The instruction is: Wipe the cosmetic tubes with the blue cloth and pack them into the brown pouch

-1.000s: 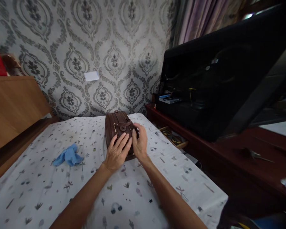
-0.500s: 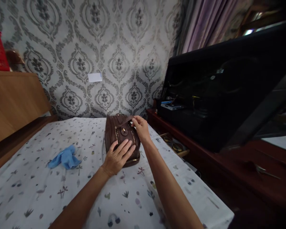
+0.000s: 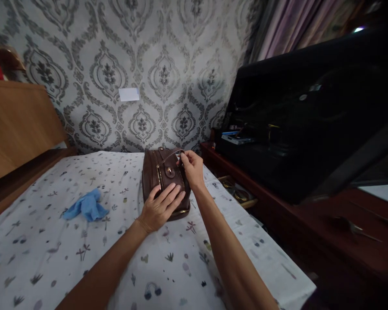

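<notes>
A brown leather bag (image 3: 158,170) with gold zips and a round clasp lies on a white patterned sheet (image 3: 84,249). My left hand (image 3: 160,207) rests flat on the bag's near side, fingers stretched out and pressing it down. My right hand (image 3: 191,167) is at the bag's right top edge, fingers pinched on its thin brown strap (image 3: 171,153), which is lifted in an arc above the bag.
A crumpled blue cloth (image 3: 86,206) lies on the sheet to the left. A wooden headboard (image 3: 16,125) stands at the left. A dark wooden cabinet (image 3: 310,215) with a large black screen (image 3: 310,112) lines the right side. Patterned wallpaper is behind.
My right hand moved from the bag's front face up to its top right edge and took hold of the strap, lifting it. My left hand stayed flat on the bag.
</notes>
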Action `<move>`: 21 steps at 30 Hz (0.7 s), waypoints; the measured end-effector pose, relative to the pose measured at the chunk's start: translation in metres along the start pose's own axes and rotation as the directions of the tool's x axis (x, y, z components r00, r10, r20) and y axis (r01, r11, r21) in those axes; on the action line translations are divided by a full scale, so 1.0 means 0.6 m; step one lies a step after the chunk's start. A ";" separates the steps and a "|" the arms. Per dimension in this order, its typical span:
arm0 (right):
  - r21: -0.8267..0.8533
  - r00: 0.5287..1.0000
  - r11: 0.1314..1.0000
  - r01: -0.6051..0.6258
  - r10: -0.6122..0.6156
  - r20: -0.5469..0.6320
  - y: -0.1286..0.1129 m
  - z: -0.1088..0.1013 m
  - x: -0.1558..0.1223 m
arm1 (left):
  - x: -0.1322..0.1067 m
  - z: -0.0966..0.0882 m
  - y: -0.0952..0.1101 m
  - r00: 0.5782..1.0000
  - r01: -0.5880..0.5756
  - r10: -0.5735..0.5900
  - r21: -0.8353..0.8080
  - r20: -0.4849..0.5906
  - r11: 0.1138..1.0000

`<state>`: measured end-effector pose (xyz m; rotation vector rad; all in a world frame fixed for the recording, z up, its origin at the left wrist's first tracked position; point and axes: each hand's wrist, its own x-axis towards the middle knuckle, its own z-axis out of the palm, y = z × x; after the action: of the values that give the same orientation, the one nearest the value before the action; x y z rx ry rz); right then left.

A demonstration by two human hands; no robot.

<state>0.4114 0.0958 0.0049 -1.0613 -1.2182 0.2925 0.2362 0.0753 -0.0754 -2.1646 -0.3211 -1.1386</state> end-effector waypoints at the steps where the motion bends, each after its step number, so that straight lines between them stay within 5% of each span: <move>1: -0.013 1.000 1.000 -0.003 0.003 0.000 -0.001 0.000 -0.001 | 0.000 0.000 0.000 1.000 0.001 -0.001 0.000 0.000 1.000; 8: -0.369 0.948 0.929 -0.020 -0.099 -0.302 -0.018 0.010 -0.036 | -0.004 0.003 0.000 1.000 0.001 -0.001 -0.001 0.000 1.000; 14: -0.450 0.968 0.887 0.107 -0.195 -0.156 -0.009 0.009 -0.095 | -0.008 0.007 -0.001 0.999 0.003 -0.005 -0.034 -0.036 0.999; 21: -0.323 0.991 0.946 0.035 -0.074 -0.109 0.031 0.007 -0.188 | -0.012 0.005 0.000 0.998 0.046 -0.049 -0.093 -0.032 0.995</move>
<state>0.3715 0.0297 -0.0793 -1.3030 -1.2088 -0.0167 0.2336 0.0778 -0.0823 -2.2249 -0.3119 -1.2379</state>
